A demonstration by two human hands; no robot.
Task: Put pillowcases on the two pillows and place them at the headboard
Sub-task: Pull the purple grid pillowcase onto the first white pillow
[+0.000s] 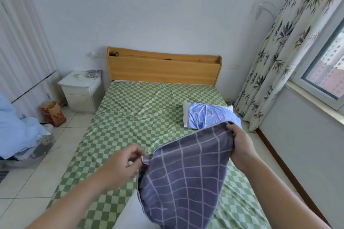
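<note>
Both hands, left hand [128, 161] and right hand [240, 143], grip the grey checked pillowcase [186, 176], half over a white pillow [130, 214]; the other pillow [208, 115] lies uncovered, blue pillowcase [210, 117] on top, headboard [163, 69] bare.

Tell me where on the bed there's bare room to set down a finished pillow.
The checked sheet is bare along the headboard and down the left side toward the nightstand. The right side is crowded: a white pillow with blue fabric on it, then both hands on the grey pillowcase.
</note>
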